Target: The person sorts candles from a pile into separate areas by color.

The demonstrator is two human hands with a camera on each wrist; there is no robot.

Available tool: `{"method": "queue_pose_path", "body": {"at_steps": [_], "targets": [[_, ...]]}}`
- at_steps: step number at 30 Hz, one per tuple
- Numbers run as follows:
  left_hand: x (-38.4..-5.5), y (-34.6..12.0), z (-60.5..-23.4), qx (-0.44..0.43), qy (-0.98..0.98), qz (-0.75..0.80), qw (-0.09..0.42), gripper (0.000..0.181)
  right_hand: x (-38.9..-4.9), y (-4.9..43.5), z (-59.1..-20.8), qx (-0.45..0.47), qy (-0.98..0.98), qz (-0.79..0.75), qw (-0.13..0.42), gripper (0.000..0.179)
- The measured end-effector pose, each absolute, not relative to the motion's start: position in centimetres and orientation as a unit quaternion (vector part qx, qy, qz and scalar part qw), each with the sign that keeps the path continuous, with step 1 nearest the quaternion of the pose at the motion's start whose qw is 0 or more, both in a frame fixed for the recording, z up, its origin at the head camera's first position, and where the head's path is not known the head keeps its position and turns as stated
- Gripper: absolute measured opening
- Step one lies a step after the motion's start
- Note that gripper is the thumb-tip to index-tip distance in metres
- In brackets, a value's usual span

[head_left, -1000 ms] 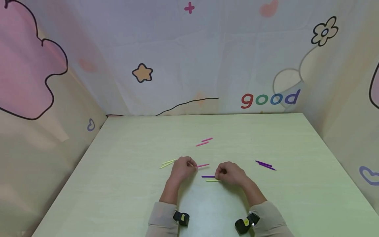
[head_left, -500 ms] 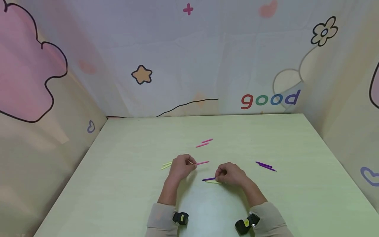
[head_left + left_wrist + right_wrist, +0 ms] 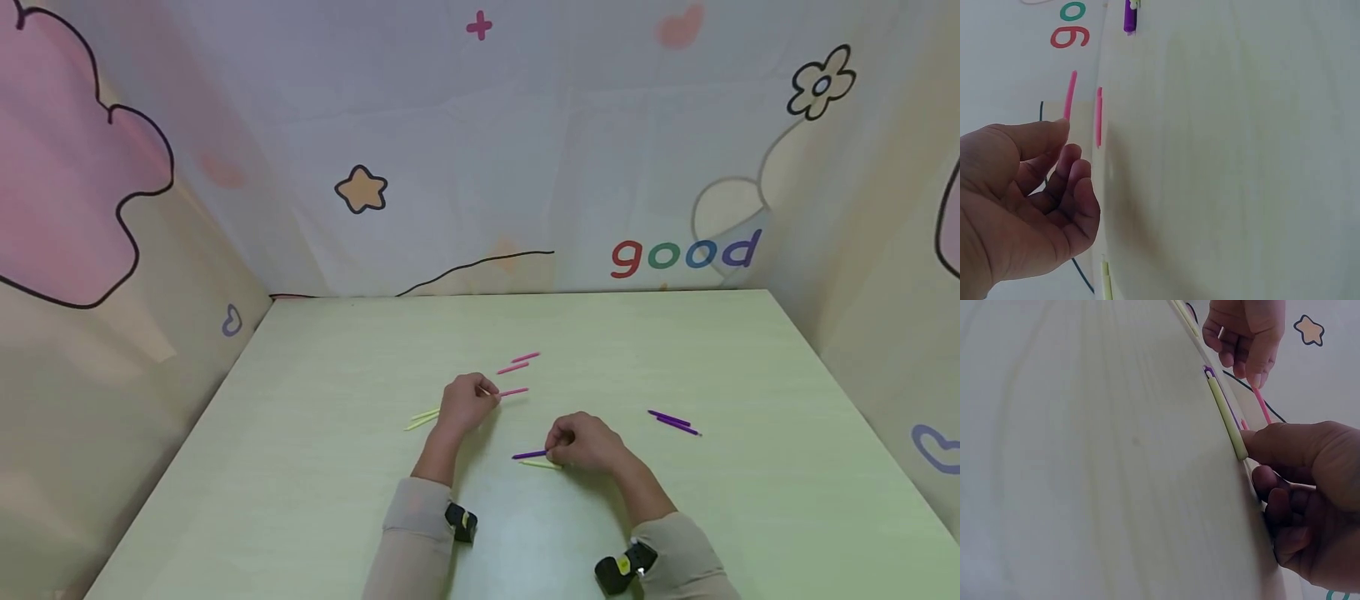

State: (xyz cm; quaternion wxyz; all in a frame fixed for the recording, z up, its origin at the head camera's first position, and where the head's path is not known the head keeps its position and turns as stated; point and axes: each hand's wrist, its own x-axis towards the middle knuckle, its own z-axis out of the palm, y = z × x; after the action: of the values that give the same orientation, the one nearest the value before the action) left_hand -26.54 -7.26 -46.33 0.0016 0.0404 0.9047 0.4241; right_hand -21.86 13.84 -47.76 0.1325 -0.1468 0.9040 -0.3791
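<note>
My left hand (image 3: 467, 402) pinches one end of a thin pink stick (image 3: 516, 392) between thumb and finger; in the left wrist view that pink stick (image 3: 1070, 94) points away from the fingertips. To its right and nearer the front, my right hand (image 3: 583, 440) pinches the right end of a purple stick (image 3: 528, 455). Just in front of the purple one lies a yellow-green stick (image 3: 540, 465), close below the right fingertips. The right wrist view shows this yellow-green stick (image 3: 1227, 415) largely covering the purple one.
Two pink sticks (image 3: 513, 367) lie behind the left hand. Yellow-green sticks (image 3: 423, 420) lie to its left, partly covered by it. A purple group (image 3: 673, 422) rests at the right of the pale table (image 3: 337, 350). Printed cloth (image 3: 480, 150) stands behind the table.
My left hand has moved away from me, toward the two pink sticks, carrying its pink stick. The purple stick's left end has swung slightly toward me; the right hand has barely moved.
</note>
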Motion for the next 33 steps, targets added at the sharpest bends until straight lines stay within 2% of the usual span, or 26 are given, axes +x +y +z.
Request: {"method": "queue_pose_path", "body": {"at_steps": [18,33], "targets": [[-30.1,-6.6,-46.8,0.005,0.917,0.399,-0.002,0.003,-22.1,13.9,-47.7,-0.131,0.909,-0.375,0.124,0.008],[-30.7,-5.9,-46.9,-0.031,0.921,0.388,0.02,0.004,-22.3,14.4,-48.2,-0.135,0.907,-0.388,0.092,0.008]]}}
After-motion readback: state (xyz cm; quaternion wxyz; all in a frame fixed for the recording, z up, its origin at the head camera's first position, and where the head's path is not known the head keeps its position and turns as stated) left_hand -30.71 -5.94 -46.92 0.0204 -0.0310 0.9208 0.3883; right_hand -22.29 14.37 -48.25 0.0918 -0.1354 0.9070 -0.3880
